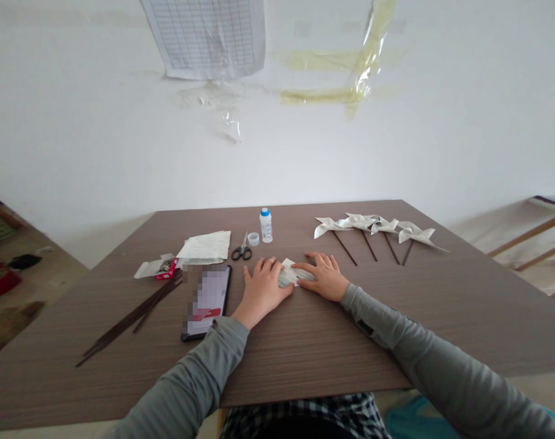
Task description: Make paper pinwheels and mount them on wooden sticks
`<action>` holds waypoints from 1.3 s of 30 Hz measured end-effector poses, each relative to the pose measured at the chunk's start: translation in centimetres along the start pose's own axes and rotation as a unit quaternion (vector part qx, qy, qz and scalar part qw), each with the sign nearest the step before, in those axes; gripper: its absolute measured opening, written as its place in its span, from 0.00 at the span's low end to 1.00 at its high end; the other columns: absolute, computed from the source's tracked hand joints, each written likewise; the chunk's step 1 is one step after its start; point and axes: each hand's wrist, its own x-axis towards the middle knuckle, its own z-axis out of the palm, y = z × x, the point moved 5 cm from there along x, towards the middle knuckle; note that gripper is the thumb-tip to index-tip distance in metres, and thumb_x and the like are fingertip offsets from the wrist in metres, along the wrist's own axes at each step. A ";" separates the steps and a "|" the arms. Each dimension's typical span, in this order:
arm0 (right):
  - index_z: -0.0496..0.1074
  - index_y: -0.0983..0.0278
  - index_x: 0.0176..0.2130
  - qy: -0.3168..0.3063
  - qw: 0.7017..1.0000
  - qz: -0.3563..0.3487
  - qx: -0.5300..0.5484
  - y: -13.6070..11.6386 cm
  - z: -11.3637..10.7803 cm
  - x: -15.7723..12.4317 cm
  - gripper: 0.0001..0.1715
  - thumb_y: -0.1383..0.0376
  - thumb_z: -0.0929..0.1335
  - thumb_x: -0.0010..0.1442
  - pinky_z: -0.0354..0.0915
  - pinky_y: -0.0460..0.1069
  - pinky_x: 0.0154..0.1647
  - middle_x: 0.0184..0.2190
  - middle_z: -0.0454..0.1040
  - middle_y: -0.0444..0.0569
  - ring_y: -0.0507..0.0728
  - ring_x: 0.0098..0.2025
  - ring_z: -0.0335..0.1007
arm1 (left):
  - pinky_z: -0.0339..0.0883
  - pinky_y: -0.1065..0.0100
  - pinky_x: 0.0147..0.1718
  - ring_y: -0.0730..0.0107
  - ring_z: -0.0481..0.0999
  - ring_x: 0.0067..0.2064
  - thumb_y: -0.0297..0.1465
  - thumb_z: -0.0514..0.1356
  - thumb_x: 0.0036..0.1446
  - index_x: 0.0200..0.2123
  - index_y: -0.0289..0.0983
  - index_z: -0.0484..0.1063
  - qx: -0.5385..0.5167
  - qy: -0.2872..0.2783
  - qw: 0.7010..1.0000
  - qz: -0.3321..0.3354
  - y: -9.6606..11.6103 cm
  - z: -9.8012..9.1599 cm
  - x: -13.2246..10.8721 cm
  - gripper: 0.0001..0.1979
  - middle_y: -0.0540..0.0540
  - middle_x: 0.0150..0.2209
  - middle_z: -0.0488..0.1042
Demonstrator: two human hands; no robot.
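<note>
Both my hands lie flat on a small piece of printed paper (290, 272) in the middle of the brown wooden table (304, 341). My left hand (262, 288) presses its left part, fingers spread. My right hand (321, 275) covers its right part, fingers stretched out. Most of the paper is hidden under my hands. Just behind them stand scissors (242, 249), a small clear cap (253, 239) and a white glue bottle (265, 225) with a blue cap.
Several finished paper pinwheels (373, 227) on dark sticks lie at the back right. A phone (208, 300), loose dark sticks (133, 317), a stack of paper (206, 247) and a small red-and-white box (161, 267) lie to the left. A white wall rises behind the table.
</note>
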 end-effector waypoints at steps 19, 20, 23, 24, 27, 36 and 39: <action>0.72 0.38 0.79 -0.024 1.000 0.001 -0.001 0.6 -0.2 0.1 0.33 0.46 0.70 0.81 0.41 0.79 0.87 0.85 0.60 0.53 0.75 0.87 0.51 | 0.45 0.18 0.82 0.27 0.49 0.89 0.38 0.66 0.73 0.77 0.58 0.74 0.024 -0.074 0.997 -0.006 -2.4 -1.3 -0.1 0.32 0.42 0.88 0.58; 0.72 0.37 0.79 -0.024 1.000 0.001 0.000 0.7 -0.1 0.1 0.33 0.46 0.70 0.81 0.41 0.80 0.87 0.85 0.60 0.53 0.75 0.87 0.50 | 0.45 0.18 0.81 0.27 0.48 0.89 0.38 0.66 0.73 0.77 0.58 0.75 0.024 -0.078 0.997 -0.007 -2.6 -1.4 -0.2 0.32 0.42 0.88 0.57; 0.72 0.38 0.79 -0.029 1.000 0.002 0.004 0.9 -0.1 0.1 0.33 0.45 0.70 0.81 0.41 0.79 0.87 0.85 0.60 0.53 0.75 0.87 0.49 | 0.46 0.16 0.80 0.25 0.46 0.89 0.35 0.66 0.73 0.77 0.59 0.75 0.024 -0.090 0.996 -0.007 -3.2 -1.7 -0.3 0.32 0.41 0.89 0.55; 0.72 0.38 0.79 -0.032 0.999 0.002 0.004 0.9 -0.2 0.1 0.33 0.45 0.70 0.81 0.40 0.79 0.87 0.85 0.59 0.53 0.74 0.87 0.49 | 0.46 0.16 0.80 0.25 0.46 0.89 0.35 0.65 0.73 0.76 0.59 0.75 0.026 -0.094 0.995 -0.007 -3.3 -1.8 -0.4 0.32 0.41 0.89 0.54; 0.72 0.39 0.80 -0.038 0.999 0.001 0.007 0.9 -0.4 0.0 0.33 0.46 0.70 0.81 0.40 0.79 0.88 0.86 0.59 0.54 0.74 0.88 0.49 | 0.46 0.16 0.80 0.27 0.45 0.90 0.33 0.64 0.73 0.76 0.60 0.76 0.033 -0.102 0.994 -0.007 -3.9 -2.1 -0.6 0.32 0.42 0.89 0.54; 0.73 0.39 0.79 -0.034 0.999 0.002 0.007 0.8 -0.6 -0.2 0.33 0.46 0.70 0.81 0.41 0.79 0.87 0.86 0.59 0.54 0.75 0.87 0.51 | 0.45 0.13 0.79 0.26 0.45 0.89 0.29 0.66 0.69 0.73 0.63 0.79 0.032 -0.106 0.994 0.004 -5.0 -2.7 -0.6 0.34 0.46 0.89 0.54; 0.73 0.39 0.79 -0.030 0.999 -0.004 0.013 1.1 -0.5 -0.1 0.33 0.45 0.71 0.81 0.40 0.80 0.87 0.85 0.61 0.54 0.76 0.86 0.51 | 0.44 0.14 0.79 0.28 0.43 0.90 0.27 0.66 0.68 0.73 0.65 0.79 0.038 -0.108 0.993 -0.006 -5.6 -3.0 -0.6 0.36 0.48 0.89 0.54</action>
